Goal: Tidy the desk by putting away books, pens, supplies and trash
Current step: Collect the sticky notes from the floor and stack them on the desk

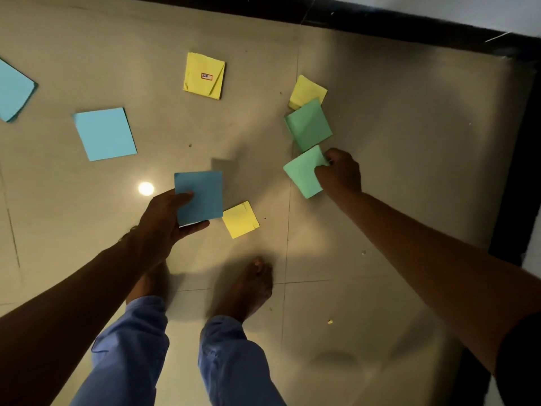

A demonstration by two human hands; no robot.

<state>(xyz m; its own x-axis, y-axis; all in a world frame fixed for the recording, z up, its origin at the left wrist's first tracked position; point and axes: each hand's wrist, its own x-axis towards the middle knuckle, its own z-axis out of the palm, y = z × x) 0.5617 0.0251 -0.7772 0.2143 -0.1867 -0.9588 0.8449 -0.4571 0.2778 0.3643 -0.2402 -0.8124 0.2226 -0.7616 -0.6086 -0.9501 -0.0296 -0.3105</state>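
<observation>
Bent over the floor (409, 142), our left hand (164, 221) pinches a blue pad (202, 197) while right-hand fingers (325, 174) pinch a green pad (303, 174), gathering scattered supplies.

Glossy beige floor tiles (409, 171) — a round light glare (146, 188) — dark baseboard (380, 23).

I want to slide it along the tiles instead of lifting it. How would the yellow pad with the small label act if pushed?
The yellow pad with the small label lies flat on the glossy floor, so it would probably slide easily. Its top sheet looks creased and slightly lifted, so it may catch or fan. It seems light.
</observation>
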